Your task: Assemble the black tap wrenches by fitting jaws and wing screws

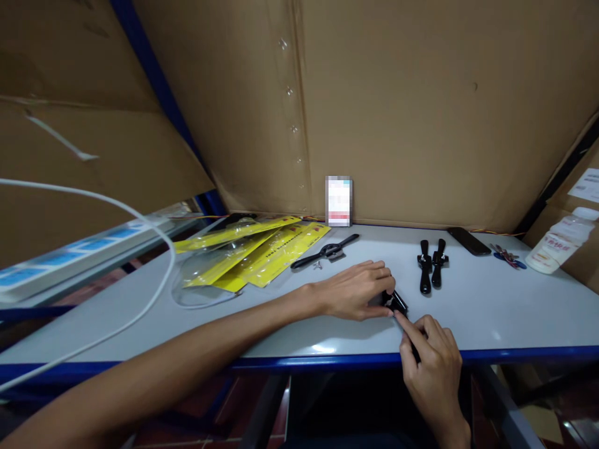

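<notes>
My left hand [358,290] is closed around a black spokeshave [399,303] near the table's front edge, hiding most of it. My right hand [433,362] meets the same tool from below, its index fingertip by the left thumb and its other fingers curled. Something dark shows between the right thumb and index finger, probably part of the tool. Beyond the left hand lies another black spokeshave [327,251], with a small metal piece [318,265] beside it. Two more spokeshaves, a left one [425,268] and a right one [438,263], lie side by side beyond the hands.
Yellow-carded plastic packages [276,252] are heaped at the left. A white cable [154,293] loops past a power strip [84,255]. A phone [469,241], keys [508,257] and a white bottle [561,242] sit at the right. A pixelated card or screen [339,201] leans against the cardboard.
</notes>
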Demonstrator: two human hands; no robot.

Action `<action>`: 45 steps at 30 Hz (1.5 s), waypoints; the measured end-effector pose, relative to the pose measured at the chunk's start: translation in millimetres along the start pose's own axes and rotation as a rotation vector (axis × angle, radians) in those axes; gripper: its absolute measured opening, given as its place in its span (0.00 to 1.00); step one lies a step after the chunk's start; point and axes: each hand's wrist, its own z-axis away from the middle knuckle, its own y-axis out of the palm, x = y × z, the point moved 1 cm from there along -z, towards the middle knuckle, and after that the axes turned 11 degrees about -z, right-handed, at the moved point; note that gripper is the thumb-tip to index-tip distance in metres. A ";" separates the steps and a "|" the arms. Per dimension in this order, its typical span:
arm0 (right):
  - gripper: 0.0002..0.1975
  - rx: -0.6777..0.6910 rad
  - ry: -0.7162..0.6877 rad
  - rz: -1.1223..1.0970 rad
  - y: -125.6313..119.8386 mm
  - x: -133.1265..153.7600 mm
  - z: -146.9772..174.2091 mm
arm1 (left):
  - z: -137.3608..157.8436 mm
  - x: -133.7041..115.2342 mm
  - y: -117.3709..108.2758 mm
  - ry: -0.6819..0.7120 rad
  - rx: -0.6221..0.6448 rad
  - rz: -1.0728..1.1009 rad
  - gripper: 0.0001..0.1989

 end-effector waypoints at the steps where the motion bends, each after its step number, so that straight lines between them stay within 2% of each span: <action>1: 0.19 -0.002 0.002 0.000 0.1 0.0 0.0 | -0.4 -1.8 -0.4 0.017 0.016 -0.010 0.12; 5: 0.19 0.001 0.013 -0.004 0.3 0.1 0.2 | -1.4 -7.6 -2.7 0.053 0.025 -0.016 0.05; 12: 0.18 0.009 0.023 0.007 0.2 1.0 -0.1 | 0.1 -7.9 -3.9 0.097 -0.003 0.079 0.08; 17: 0.18 0.002 0.014 0.001 0.0 0.9 -0.7 | 0.3 -8.1 -0.3 0.027 -0.036 0.168 0.07; 29: 0.19 0.003 0.009 0.004 0.7 1.1 -0.6 | -0.9 -9.0 0.1 -0.116 0.006 0.104 0.08; 34: 0.19 -0.002 0.006 0.004 0.4 1.5 -0.8 | -0.6 -10.6 0.4 -0.049 0.004 0.095 0.06; 39: 0.19 0.002 0.012 0.005 0.4 1.1 0.1 | -0.8 -10.6 0.4 -0.109 -0.001 0.107 0.09; 43: 0.18 -0.001 0.006 0.002 0.1 1.1 -0.3 | -0.5 -9.1 -1.1 -0.054 -0.005 0.118 0.04; 45: 0.18 0.003 0.005 -0.002 -0.1 1.1 -0.5 | -0.2 -8.9 -1.7 -0.006 -0.009 0.130 0.10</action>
